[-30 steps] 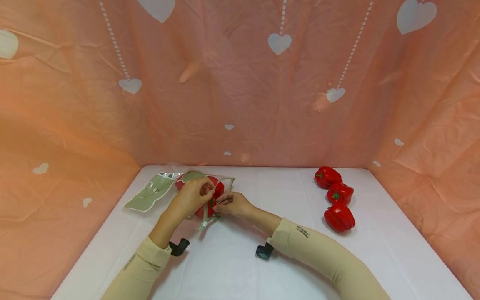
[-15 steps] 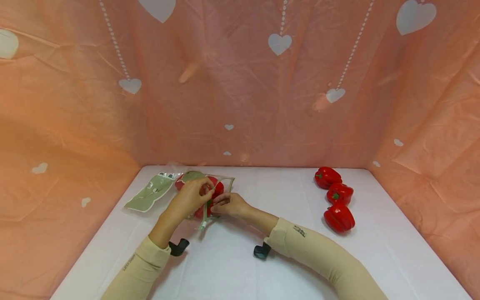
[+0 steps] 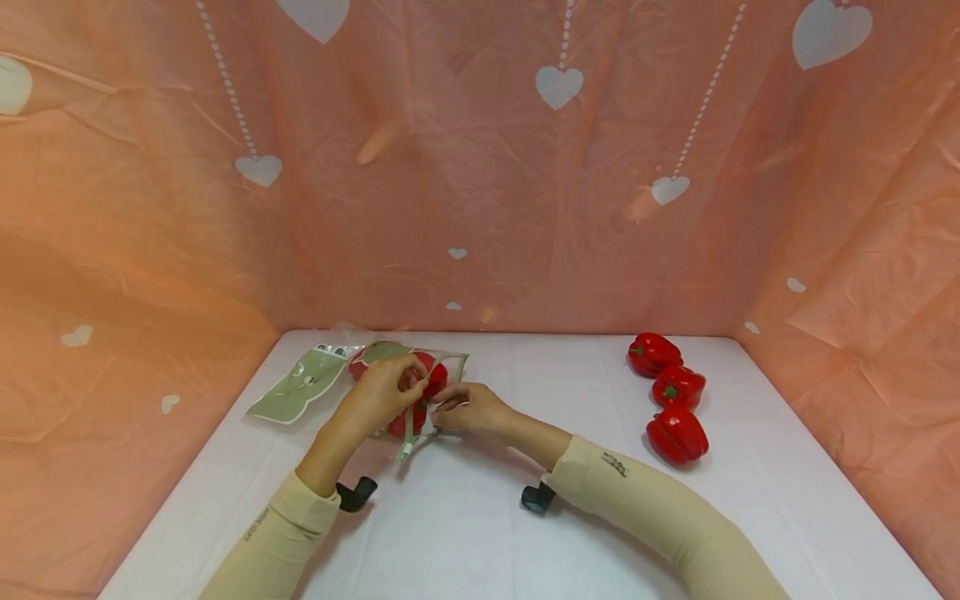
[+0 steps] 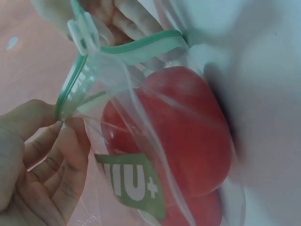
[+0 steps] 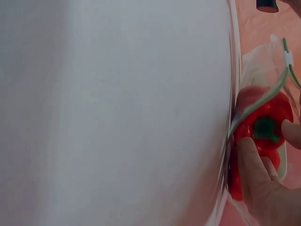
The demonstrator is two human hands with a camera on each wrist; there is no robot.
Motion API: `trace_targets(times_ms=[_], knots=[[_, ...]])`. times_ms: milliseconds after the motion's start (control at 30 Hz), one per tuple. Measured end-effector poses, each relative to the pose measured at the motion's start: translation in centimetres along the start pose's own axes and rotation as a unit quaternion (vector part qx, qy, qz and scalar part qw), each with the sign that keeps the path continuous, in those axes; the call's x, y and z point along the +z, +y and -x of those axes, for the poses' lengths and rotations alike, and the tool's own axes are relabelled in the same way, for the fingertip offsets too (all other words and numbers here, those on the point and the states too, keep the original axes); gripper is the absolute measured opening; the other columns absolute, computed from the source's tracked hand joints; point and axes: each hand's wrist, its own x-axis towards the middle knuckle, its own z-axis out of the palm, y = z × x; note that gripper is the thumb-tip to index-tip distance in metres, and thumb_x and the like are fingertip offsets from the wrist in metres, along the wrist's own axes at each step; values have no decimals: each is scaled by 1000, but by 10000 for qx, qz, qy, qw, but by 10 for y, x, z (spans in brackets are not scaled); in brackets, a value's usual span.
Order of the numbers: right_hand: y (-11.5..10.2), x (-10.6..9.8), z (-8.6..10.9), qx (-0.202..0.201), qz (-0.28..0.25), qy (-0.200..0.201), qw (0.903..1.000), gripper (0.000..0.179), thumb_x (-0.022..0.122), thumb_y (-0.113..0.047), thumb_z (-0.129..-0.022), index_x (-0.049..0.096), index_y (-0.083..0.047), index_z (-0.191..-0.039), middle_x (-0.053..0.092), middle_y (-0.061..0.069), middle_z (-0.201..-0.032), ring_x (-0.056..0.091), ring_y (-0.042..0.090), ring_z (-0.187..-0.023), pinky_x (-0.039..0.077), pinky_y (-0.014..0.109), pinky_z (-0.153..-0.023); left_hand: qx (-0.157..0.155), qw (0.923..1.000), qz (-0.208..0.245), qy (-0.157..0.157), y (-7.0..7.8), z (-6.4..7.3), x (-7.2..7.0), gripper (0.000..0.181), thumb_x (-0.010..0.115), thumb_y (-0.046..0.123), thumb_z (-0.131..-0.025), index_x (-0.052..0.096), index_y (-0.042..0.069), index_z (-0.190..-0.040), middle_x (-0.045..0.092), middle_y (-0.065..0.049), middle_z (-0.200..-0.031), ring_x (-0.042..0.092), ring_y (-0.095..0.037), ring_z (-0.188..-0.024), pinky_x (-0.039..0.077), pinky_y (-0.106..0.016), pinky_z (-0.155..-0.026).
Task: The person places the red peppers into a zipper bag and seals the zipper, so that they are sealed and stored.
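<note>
A clear zip bag (image 4: 127, 183) with a green zip strip lies at the far left of the table, its mouth toward the right. Inside it are red bell peppers (image 4: 178, 132); one shows its green stem in the right wrist view. My left hand (image 3: 386, 392) pinches the zip edge between thumb and fingers and holds the mouth apart. At that mouth is my right hand (image 3: 474, 410), fingers extended and thumb apart, close to the stemmed pepper (image 5: 282, 108); whether it touches the pepper is unclear. A white slider (image 4: 83, 36) sits on the zip.
Three loose red bell peppers (image 3: 677, 435) lie in a row at the right of the white table (image 3: 480, 533). A flat green-printed plastic bag (image 3: 303, 387) lies at the left. Dark wrist-worn devices (image 3: 357, 495) show below the wrists. Orange cloth with hearts (image 3: 558, 87) surrounds the table.
My right hand reached slightly further left into the bag's mouth, then drew back a little to the right. My left hand stays on the zip edge.
</note>
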Motion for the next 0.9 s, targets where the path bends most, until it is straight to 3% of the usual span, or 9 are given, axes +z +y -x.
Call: trace_targets(times_ms=[167,367,567,733,900], knots=[[-1,-13,9,-71,55,-14,10000,39,81,-9,-94,69,5,-128,75,8,-108,72,14,-95,60,29,-83,17,10000,16,-26,0,0,1,8,76,7,-96,72,5,-103,66,3,-77,57,-12,-70,50,-31,-68],[-5,-32,23,-532,426,-114,9976,40,79,-2,-95,64,11,-130,70,23,-118,75,26,-104,64,37,-84,55,10000,42,-17,0,0,2,5,76,6,-97,72,6,-101,64,3,-77,56,-12,-70,48,-30,-67],[-10,-52,39,-981,1329,-17,9863,41,81,-11,-96,66,8,-128,69,27,-127,73,30,-110,61,33,-91,8,10000,67,-35,0,0,1,6,76,7,-97,72,6,-102,64,2,-78,55,-13,-69,48,-29,-65],[-10,-68,53,-1102,1596,215,9808,38,81,-11,-96,67,3,-128,69,25,-128,72,29,-111,60,38,-96,-75,9999,82,-91,1,1,1,8,77,8,-97,72,6,-103,64,2,-79,55,-14,-69,49,-29,-65],[-10,-83,69,-1201,1674,393,9778,37,82,-11,-95,68,0,-127,68,26,-126,71,37,-113,59,46,-99,-61,9999,82,-112,0,1,1,7,76,8,-97,72,6,-103,65,2,-80,56,-13,-71,49,-29,-67]])
